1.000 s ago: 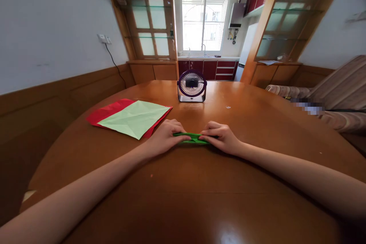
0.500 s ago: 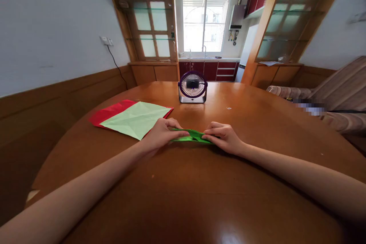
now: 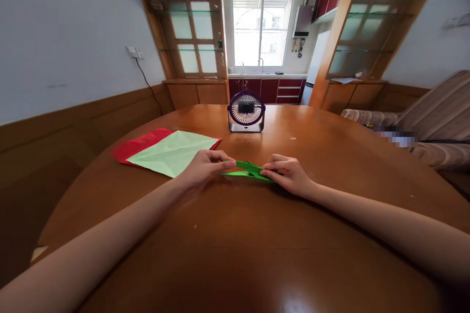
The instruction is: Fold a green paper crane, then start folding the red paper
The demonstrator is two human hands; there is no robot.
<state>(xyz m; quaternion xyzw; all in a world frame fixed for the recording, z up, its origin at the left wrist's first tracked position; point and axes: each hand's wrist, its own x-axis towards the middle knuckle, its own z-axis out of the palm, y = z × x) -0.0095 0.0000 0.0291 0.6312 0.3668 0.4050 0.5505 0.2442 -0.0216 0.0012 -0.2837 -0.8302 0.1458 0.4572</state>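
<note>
On the brown table [image 3: 235, 234], both hands pinch a folded green paper [image 3: 248, 170]. The left hand [image 3: 205, 168] and right hand [image 3: 290, 175] should press each fold flat and tight.

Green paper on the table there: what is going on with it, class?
A person is folding a green paper on a round wooden table. The left hand pinches one end, the right hand the other. Light green and red sheets lie to the left; a small fan stands behind.
</note>
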